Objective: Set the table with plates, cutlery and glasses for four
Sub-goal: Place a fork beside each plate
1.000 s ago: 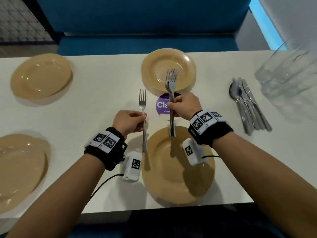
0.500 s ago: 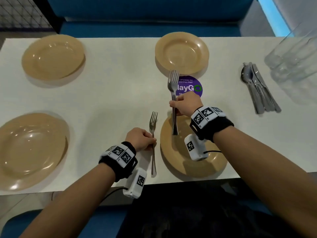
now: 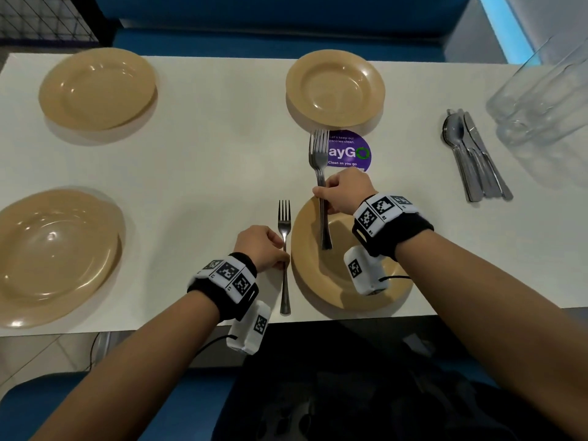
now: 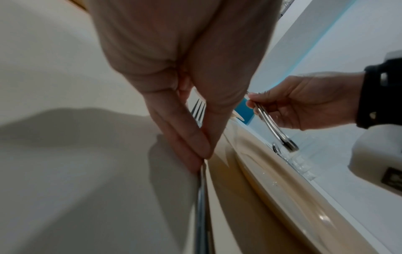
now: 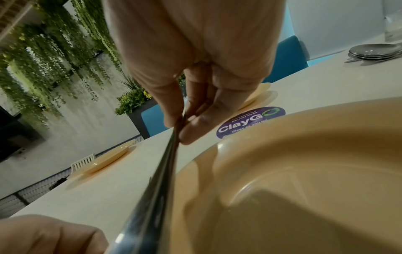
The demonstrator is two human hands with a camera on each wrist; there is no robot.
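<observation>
Left hand [image 3: 261, 246] pinches a single fork [image 3: 284, 237] by mid-handle, laid on the bench [image 3: 203, 173] just left of the near plate [image 3: 321, 281]. Right hand [image 3: 345, 192] grips a bunch of forks [image 3: 319, 160] (count unclear) above that plate's far rim, tines pointing away. Spoons and knives [image 3: 474, 157] lie well right.

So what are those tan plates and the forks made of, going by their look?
The plates look like plastic, perhaps melamine: an even tan colour with a soft, waxy gloss rather than a glassy glaze. I can't be sure. The forks look like polished steel: silvery, with bright mirror-like reflections along the handles.
</observation>
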